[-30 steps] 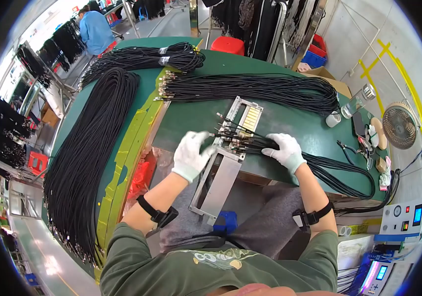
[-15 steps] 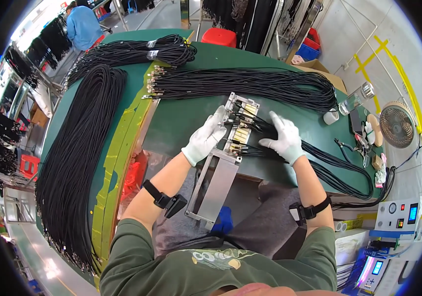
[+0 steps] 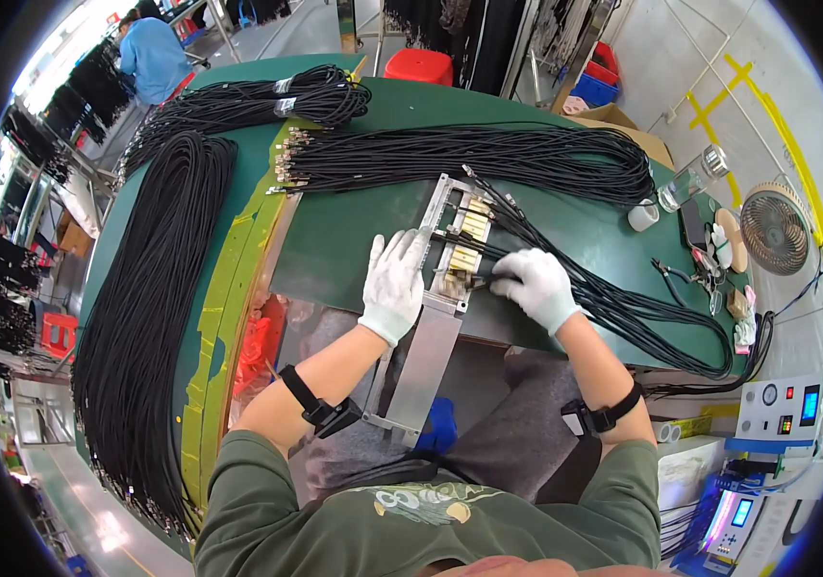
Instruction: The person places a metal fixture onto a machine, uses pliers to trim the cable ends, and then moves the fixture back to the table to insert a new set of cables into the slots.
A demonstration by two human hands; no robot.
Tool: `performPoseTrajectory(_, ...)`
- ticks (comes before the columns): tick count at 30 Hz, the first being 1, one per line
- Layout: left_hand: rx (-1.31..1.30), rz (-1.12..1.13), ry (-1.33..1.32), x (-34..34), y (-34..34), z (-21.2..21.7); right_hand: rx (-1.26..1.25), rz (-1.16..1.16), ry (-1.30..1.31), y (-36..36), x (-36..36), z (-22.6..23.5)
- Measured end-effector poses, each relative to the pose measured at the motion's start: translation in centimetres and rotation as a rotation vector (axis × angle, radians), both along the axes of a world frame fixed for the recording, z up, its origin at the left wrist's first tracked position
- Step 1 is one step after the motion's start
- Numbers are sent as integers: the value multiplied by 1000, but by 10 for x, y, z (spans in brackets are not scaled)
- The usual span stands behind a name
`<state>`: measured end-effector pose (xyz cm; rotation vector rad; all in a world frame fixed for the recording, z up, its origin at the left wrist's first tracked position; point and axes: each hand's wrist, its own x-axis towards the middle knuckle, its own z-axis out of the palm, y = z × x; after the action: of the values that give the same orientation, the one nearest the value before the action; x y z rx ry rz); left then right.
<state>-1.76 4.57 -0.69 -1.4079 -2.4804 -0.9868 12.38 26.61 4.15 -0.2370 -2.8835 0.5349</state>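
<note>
A metal fixture (image 3: 446, 252) with a row of brass-coloured clamps (image 3: 470, 231) stands upright at the table's near edge, on a long metal plate (image 3: 421, 361). My left hand (image 3: 394, 284), in a white glove, lies along the fixture's left side, fingers stretched out and holding nothing. On the right, my gloved right hand (image 3: 536, 286) has its fingers curled round a black cable beside the fixture's near end; the fingertips are partly hidden. Several black cables (image 3: 613, 308) run from the fixture rightward in a loop. Some cable ends lie loose just right of the fixture's far end.
A long cable bundle (image 3: 460, 154) crosses the table's back; another (image 3: 157, 308) hangs over the left side, and a tied one (image 3: 238, 104) lies far left. Pliers (image 3: 669, 279), a glass bottle (image 3: 695, 183), a white cup (image 3: 642, 215) and a fan (image 3: 777, 228) are at right.
The cable ends that lay across the fixture's far half now rest to its right, baring the clamps. My right hand has curled and moved nearer me; my left has slid nearer me.
</note>
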Motion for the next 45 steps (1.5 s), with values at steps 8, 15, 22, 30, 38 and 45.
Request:
performPoseTrajectory(8, 256, 38, -32, 13, 8, 0, 169, -108, 397, 5, -4, -8)
performPoseTrajectory(15, 396, -53, 41, 6, -4, 11, -81, 95, 324, -27, 9, -7)
performPoseTrajectory(22, 469, -249, -47, 14, 5, 21, -151, 133, 341, -61, 0, -5)
performPoseTrajectory(30, 343, -89, -12, -8, -13, 3, -267, 60, 167, -39, 10, 3)
performPoseTrajectory(38, 330, -14, -123, -6, -10, 1, -149, 64, 153, -39, 12, 6)
performPoseTrajectory(45, 325, 19, -94, -5, -11, 0, -95, 63, 150, -41, 13, 8)
